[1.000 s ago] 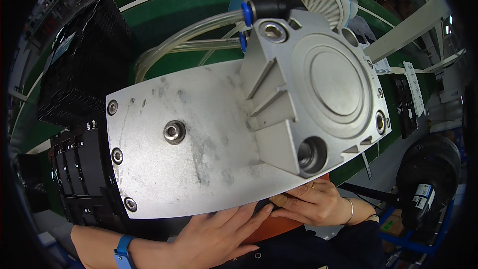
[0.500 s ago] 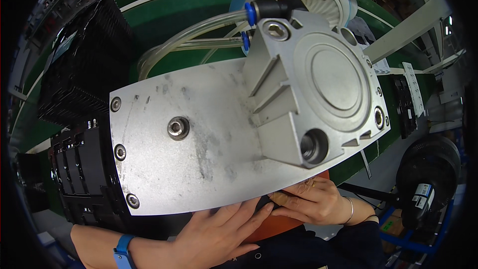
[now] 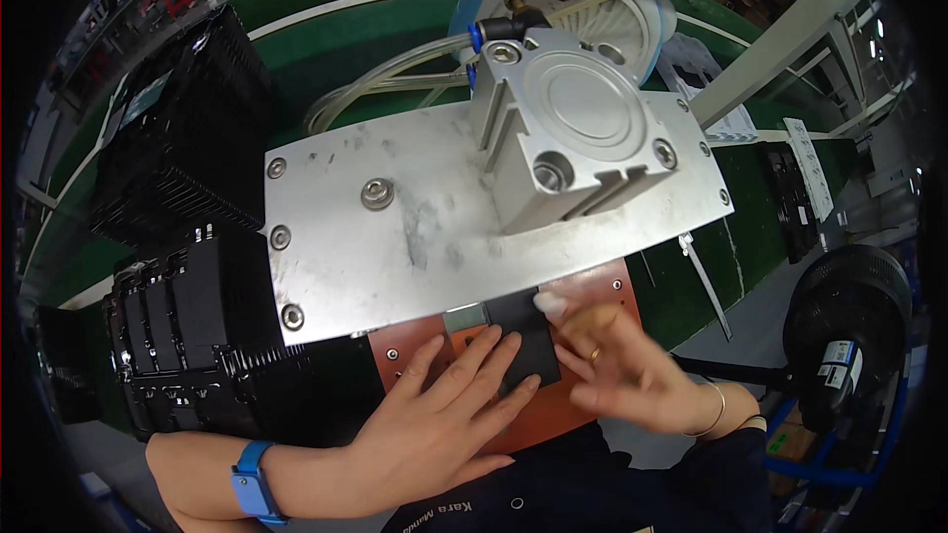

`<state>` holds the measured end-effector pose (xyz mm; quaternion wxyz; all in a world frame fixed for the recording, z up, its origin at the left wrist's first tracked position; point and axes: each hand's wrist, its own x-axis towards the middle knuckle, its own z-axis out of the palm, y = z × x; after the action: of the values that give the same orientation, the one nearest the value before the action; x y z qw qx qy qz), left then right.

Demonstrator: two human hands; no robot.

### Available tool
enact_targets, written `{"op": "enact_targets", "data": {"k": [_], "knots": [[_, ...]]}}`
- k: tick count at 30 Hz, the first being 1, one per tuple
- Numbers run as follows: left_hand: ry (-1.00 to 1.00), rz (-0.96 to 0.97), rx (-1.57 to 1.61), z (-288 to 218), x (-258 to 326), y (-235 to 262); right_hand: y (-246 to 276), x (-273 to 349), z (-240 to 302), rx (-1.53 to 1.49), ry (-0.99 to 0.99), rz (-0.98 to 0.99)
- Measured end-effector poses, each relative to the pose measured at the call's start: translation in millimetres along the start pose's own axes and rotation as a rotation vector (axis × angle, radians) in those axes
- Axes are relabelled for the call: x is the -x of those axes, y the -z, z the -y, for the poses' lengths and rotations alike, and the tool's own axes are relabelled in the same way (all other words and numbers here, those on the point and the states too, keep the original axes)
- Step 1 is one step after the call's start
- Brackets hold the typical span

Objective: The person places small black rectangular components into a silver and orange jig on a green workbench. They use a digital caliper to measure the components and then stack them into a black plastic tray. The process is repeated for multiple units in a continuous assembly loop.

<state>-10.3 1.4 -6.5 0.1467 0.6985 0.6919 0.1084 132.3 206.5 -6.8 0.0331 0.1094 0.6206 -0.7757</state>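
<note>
My left hand (image 3: 434, 415) lies palm down with its fingers spread, fingertips touching a flat black rectangular piece (image 3: 528, 341). That piece rests on an orange-brown fixture plate (image 3: 597, 288) under the front edge of a silver metal press plate (image 3: 425, 227). My right hand (image 3: 637, 370) hovers just right of the black piece, its fingers bent and blurred by motion. A small white thing (image 3: 550, 304) shows at its fingertips; whether it is held or covers a fingertip is unclear. A ring is on one finger.
A silver pneumatic cylinder (image 3: 583, 109) with clear air hoses (image 3: 395, 69) stands on the press plate. Stacked black trays (image 3: 183, 128) and black ribbed parts (image 3: 178, 336) are at the left. A white fan (image 3: 642, 10) is behind; a black round machine (image 3: 849, 326) stands at right.
The view has shifted, showing more of the fixture and black piece. My right hand has lifted off the piece and moved aside to the right. My left hand stays on it.
</note>
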Motion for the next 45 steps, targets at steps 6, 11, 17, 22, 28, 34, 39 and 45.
{"op": "enact_targets", "data": {"k": [6, 11, 17, 22, 28, 34, 39, 45], "knots": [[-0.118, -0.22, 0.003, -2, -2, 3, 7, -23, 9, 0.072, -0.148, -0.169], [0.181, -0.346, 0.579, 8, -5, 13, 8, -11, 1, 0.049, -0.069, -0.161], [0.4, -0.279, 1.349, -5, 11, 15, -31, -9, -8, 0.018, 0.168, -0.054], [0.566, -0.566, 0.715, -12, 110, 36, -78, -36, 10, 0.446, 0.497, 0.21], [0.911, -1.195, 0.496, 15, 240, 32, -126, -119, 12, 1.397, 1.234, 0.224], [1.142, -0.894, -0.311, 16, 268, -14, -174, -198, -7, 1.735, 1.331, 0.081], [1.0, -0.863, -0.327, 11, 261, -25, -174, -209, -8, 1.835, 1.352, 0.178], [0.993, -0.851, -0.259, 15, 264, -22, -163, -185, 0, 1.84, 1.463, 0.031]]}}
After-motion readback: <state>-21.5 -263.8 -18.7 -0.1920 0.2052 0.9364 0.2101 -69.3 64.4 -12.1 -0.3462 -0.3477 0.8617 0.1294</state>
